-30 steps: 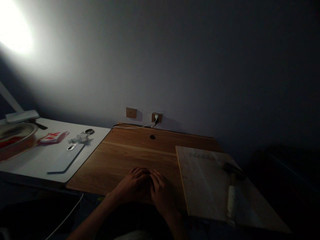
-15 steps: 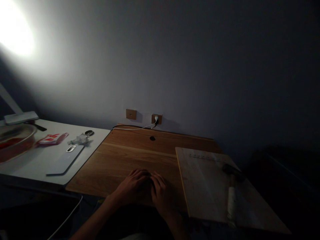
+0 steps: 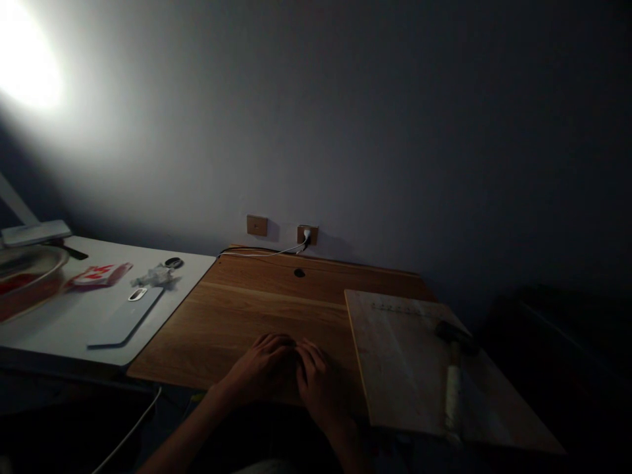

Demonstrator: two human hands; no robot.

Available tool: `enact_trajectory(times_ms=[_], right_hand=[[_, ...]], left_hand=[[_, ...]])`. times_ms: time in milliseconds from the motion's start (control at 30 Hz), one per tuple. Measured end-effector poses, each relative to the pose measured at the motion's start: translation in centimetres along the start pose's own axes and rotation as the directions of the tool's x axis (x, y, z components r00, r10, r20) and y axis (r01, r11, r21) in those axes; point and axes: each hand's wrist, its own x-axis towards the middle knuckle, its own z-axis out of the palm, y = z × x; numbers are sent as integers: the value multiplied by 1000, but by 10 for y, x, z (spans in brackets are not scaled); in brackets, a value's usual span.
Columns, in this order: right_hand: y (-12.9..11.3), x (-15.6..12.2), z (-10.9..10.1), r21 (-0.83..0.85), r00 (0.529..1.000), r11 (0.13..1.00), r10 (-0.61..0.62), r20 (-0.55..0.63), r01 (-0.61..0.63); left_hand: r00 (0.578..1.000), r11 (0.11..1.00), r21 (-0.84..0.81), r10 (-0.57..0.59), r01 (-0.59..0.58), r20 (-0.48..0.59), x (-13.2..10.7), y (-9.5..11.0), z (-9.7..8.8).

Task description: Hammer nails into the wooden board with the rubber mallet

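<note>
View shifted slightly; left hand [image 3: 264, 364], right hand [image 3: 315, 376] together at desk [image 3: 247, 306]; can't tell if grasping.

The left hand [image 3: 264, 370] and right hand [image 3: 316, 380] rest side by side at the desk's [image 3: 266, 306] near edge, between the table [image 3: 59, 336] on the left and the board [image 3: 395, 375] on the right, which bears the hammer [image 3: 453, 395]. On the table the phone [image 3: 126, 321] lies before the wrapper [image 3: 157, 276], with the packet [image 3: 101, 275] left of the wrapper and the bowl [image 3: 47, 286] farther left, before the lamp [image 3: 37, 232]. Behind the desk, the wall [image 3: 345, 131] holds two sockets [image 3: 257, 225] side by side, a plug [image 3: 307, 234] in the right one.
</note>
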Motion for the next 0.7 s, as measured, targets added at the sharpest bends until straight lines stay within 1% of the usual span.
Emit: enact_trajectory(times_ms=[167,300,367,433,467,500,533,567,633,700], right_hand=[[2,2,1,7,1000,1000,-12,-7,12],[-3,2,0,3,998,999,-36,-46,36],[-3,1,-8,14,995,997,-70,-72,71],[2,1,-23,25,986,993,-111,-124,115],[9,1,-34,22,980,991,-124,-156,129],[19,0,-47,11,960,990,-133,-246,140],[32,-1,-62,-9,942,995,-101,-321,103],[48,-2,-77,-46,920,998,-55,-389,40],[88,-9,-110,-131,880,983,51,-471,-128],[133,-24,-142,-238,860,932,127,-494,-274]], left_hand=[[1000,1000,9,-2,2,-8,0,-1,1],[1000,999,33,10,-10,-6,-1,-4,3],[1000,998,58,7,-7,-10,-2,-2,4],[1000,996,93,12,-11,-8,1,5,7],[1000,994,110,20,-19,-5,4,10,9],[999,992,123,40,-40,6,9,17,12],[997,989,129,68,-70,23,15,26,15],[994,987,119,104,-108,40,22,35,19],[976,975,79,201,-207,85,38,55,28],[948,952,52,292,-301,127,55,75,39]])
